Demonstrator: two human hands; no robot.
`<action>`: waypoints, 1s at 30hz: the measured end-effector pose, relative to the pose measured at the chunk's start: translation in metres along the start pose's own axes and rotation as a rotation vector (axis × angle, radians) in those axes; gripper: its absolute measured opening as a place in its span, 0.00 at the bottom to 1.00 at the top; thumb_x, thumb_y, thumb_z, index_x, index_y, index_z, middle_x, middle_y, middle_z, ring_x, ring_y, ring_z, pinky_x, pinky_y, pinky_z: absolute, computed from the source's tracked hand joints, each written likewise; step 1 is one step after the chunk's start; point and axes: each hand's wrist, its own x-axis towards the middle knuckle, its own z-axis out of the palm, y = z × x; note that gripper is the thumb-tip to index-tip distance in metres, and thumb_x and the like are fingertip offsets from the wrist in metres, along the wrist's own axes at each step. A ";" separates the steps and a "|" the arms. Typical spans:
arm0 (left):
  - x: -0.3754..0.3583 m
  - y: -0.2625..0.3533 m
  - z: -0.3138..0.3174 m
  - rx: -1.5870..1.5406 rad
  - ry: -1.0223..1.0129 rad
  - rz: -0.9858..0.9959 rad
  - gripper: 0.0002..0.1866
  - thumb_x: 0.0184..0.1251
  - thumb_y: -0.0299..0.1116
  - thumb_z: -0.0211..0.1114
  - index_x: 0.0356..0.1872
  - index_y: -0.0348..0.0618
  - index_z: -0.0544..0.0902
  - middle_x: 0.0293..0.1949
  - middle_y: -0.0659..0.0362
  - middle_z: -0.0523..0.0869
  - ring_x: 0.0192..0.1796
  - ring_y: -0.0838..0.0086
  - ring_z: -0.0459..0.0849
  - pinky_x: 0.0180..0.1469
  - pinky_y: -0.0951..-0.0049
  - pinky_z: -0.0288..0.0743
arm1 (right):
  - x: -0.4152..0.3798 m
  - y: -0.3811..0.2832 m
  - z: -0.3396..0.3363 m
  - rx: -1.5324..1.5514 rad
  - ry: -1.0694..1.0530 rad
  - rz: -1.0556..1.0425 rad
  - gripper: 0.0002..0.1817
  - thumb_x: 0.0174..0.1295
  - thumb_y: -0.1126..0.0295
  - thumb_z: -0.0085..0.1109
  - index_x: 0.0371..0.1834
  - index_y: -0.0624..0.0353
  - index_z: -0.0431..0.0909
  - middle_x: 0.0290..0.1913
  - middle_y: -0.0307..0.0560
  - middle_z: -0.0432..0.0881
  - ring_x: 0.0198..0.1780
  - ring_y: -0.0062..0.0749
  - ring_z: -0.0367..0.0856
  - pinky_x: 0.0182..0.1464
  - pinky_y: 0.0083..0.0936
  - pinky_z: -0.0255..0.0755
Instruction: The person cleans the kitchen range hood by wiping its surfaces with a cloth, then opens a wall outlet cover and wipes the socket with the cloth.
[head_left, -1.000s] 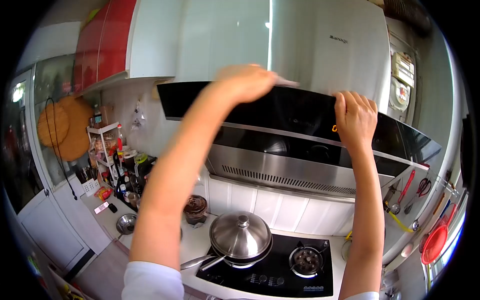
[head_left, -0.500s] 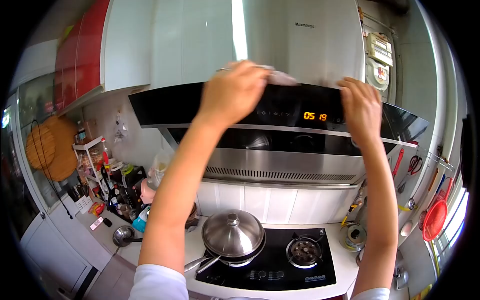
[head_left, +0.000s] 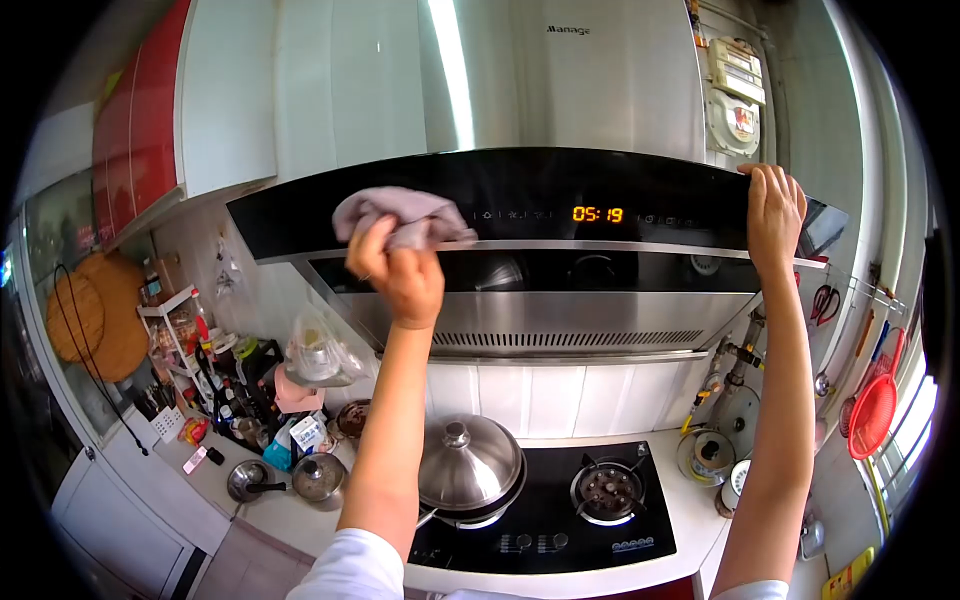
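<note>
My left hand (head_left: 398, 275) is closed around a greyish-pink cloth (head_left: 400, 208), which lies bunched against the left part of the black glass panel of the range hood (head_left: 340, 187). My right hand (head_left: 775, 215) grips the hood near its right end, with the fingers bent over the top edge. Between the two hands an orange clock display (head_left: 597, 215) glows on the panel. Behind the right hand, part of the panel is hidden.
Below the hood a black gas hob (head_left: 560, 505) carries a wok with a domed steel lid (head_left: 468, 465). A lidded pot (head_left: 320, 480) and a small saucepan (head_left: 247, 480) stand to the left. A red strainer (head_left: 873, 420) hangs at the right.
My left hand has brought the cloth down from the hood's top edge to the front panel, further left. My right hand has shifted right along the edge. The view has turned slightly.
</note>
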 end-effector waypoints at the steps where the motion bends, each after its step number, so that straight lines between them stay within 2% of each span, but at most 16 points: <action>1: -0.007 -0.003 -0.007 0.070 -0.002 -0.078 0.06 0.63 0.27 0.63 0.39 0.41 0.80 0.56 0.51 0.71 0.60 0.53 0.68 0.63 0.53 0.61 | 0.001 0.000 0.000 -0.003 0.002 0.003 0.18 0.75 0.61 0.36 0.43 0.53 0.80 0.44 0.42 0.79 0.52 0.40 0.74 0.62 0.36 0.59; 4: -0.022 0.009 -0.003 0.084 0.004 -0.129 0.09 0.64 0.29 0.62 0.44 0.42 0.78 0.57 0.51 0.70 0.61 0.53 0.66 0.63 0.52 0.60 | -0.001 0.001 -0.001 -0.006 0.004 -0.009 0.18 0.75 0.61 0.37 0.43 0.53 0.80 0.45 0.42 0.79 0.53 0.40 0.74 0.63 0.36 0.59; 6: -0.038 0.032 0.007 0.004 -0.102 0.032 0.07 0.62 0.30 0.64 0.41 0.49 0.79 0.57 0.56 0.70 0.62 0.55 0.66 0.63 0.52 0.59 | -0.001 0.002 0.002 -0.020 0.019 -0.006 0.18 0.75 0.60 0.37 0.43 0.52 0.80 0.45 0.42 0.79 0.53 0.40 0.74 0.63 0.36 0.59; 8: -0.049 0.050 0.009 -0.243 -0.348 0.198 0.07 0.59 0.32 0.67 0.37 0.57 0.79 0.57 0.63 0.71 0.63 0.59 0.66 0.63 0.54 0.63 | -0.002 0.005 0.005 -0.036 0.018 -0.001 0.18 0.75 0.60 0.37 0.44 0.52 0.80 0.46 0.42 0.79 0.54 0.40 0.74 0.64 0.36 0.58; 11: -0.044 0.056 0.014 -0.173 -0.209 0.304 0.07 0.56 0.34 0.69 0.33 0.59 0.80 0.54 0.67 0.72 0.63 0.63 0.67 0.59 0.58 0.70 | -0.001 0.008 0.004 -0.028 0.011 -0.021 0.18 0.74 0.60 0.37 0.45 0.52 0.80 0.45 0.42 0.79 0.54 0.39 0.74 0.64 0.36 0.58; 13: -0.053 0.024 0.003 -0.008 -0.179 0.116 0.08 0.55 0.27 0.67 0.33 0.49 0.76 0.53 0.61 0.73 0.60 0.59 0.69 0.56 0.57 0.69 | 0.000 0.008 0.004 -0.014 -0.024 -0.030 0.19 0.75 0.60 0.36 0.46 0.52 0.80 0.46 0.42 0.79 0.53 0.38 0.74 0.64 0.35 0.58; 15: -0.049 0.006 -0.006 0.095 -0.011 -0.036 0.07 0.64 0.25 0.61 0.41 0.41 0.73 0.54 0.51 0.70 0.54 0.58 0.73 0.57 0.57 0.66 | -0.001 0.009 0.003 -0.022 -0.028 -0.027 0.19 0.75 0.60 0.35 0.46 0.53 0.80 0.46 0.42 0.78 0.53 0.38 0.74 0.64 0.34 0.58; 16: -0.048 -0.001 -0.007 0.106 0.054 -0.198 0.09 0.71 0.29 0.56 0.47 0.37 0.73 0.57 0.49 0.67 0.56 0.60 0.71 0.61 0.59 0.64 | -0.001 0.009 0.004 -0.022 -0.028 -0.028 0.19 0.75 0.60 0.35 0.46 0.53 0.80 0.46 0.42 0.78 0.53 0.38 0.74 0.64 0.34 0.58; 18: -0.035 -0.004 -0.002 -0.179 0.243 -0.749 0.16 0.75 0.34 0.52 0.56 0.35 0.68 0.59 0.48 0.63 0.62 0.61 0.65 0.66 0.61 0.59 | -0.002 0.008 0.006 -0.044 0.001 -0.023 0.19 0.75 0.60 0.34 0.47 0.53 0.79 0.46 0.42 0.78 0.53 0.38 0.74 0.64 0.35 0.58; 21: -0.014 0.020 0.016 -0.377 0.490 -1.236 0.20 0.77 0.37 0.49 0.60 0.33 0.62 0.61 0.48 0.64 0.59 0.69 0.67 0.67 0.66 0.58 | -0.002 0.010 0.009 -0.087 0.010 -0.033 0.19 0.75 0.60 0.33 0.47 0.53 0.78 0.46 0.42 0.78 0.53 0.38 0.74 0.63 0.35 0.58; 22: -0.011 0.028 0.013 -0.578 0.531 -1.280 0.20 0.76 0.37 0.51 0.60 0.36 0.63 0.61 0.51 0.65 0.59 0.71 0.67 0.67 0.68 0.58 | -0.002 0.013 0.012 -0.111 0.016 -0.045 0.19 0.75 0.60 0.33 0.47 0.52 0.78 0.46 0.43 0.78 0.54 0.38 0.74 0.63 0.35 0.58; 24: 0.004 0.054 -0.004 -0.677 0.421 -1.427 0.18 0.75 0.37 0.52 0.58 0.40 0.66 0.57 0.57 0.69 0.56 0.73 0.69 0.62 0.71 0.63 | -0.001 0.014 0.009 -0.091 -0.024 -0.038 0.20 0.75 0.59 0.32 0.47 0.52 0.78 0.46 0.43 0.78 0.54 0.38 0.74 0.64 0.35 0.58; 25: -0.002 0.047 -0.006 -0.670 0.431 -1.427 0.18 0.75 0.37 0.52 0.58 0.40 0.66 0.57 0.57 0.69 0.56 0.73 0.69 0.62 0.71 0.63 | -0.001 0.016 0.009 -0.085 -0.029 -0.041 0.21 0.76 0.58 0.31 0.47 0.52 0.78 0.46 0.43 0.77 0.54 0.39 0.74 0.64 0.35 0.57; 26: -0.013 0.036 -0.009 -0.880 0.390 -1.358 0.16 0.74 0.38 0.53 0.56 0.42 0.67 0.54 0.59 0.70 0.54 0.74 0.70 0.58 0.71 0.66 | -0.001 0.017 0.009 -0.080 -0.028 -0.052 0.21 0.76 0.58 0.31 0.47 0.52 0.78 0.46 0.43 0.77 0.54 0.39 0.74 0.64 0.35 0.57; 28: -0.005 0.017 -0.012 -0.886 0.670 -1.379 0.12 0.72 0.39 0.55 0.50 0.46 0.70 0.45 0.63 0.73 0.47 0.75 0.72 0.50 0.72 0.71 | -0.002 0.019 0.008 -0.063 -0.049 -0.039 0.22 0.76 0.57 0.30 0.48 0.53 0.78 0.47 0.45 0.77 0.54 0.41 0.73 0.65 0.36 0.57; 30: 0.000 -0.043 -0.023 -0.709 0.755 -1.306 0.18 0.73 0.46 0.53 0.53 0.45 0.71 0.49 0.61 0.75 0.50 0.73 0.75 0.54 0.69 0.72 | -0.002 0.018 0.007 -0.054 -0.073 -0.024 0.23 0.76 0.56 0.29 0.48 0.53 0.78 0.47 0.45 0.77 0.54 0.42 0.73 0.66 0.36 0.56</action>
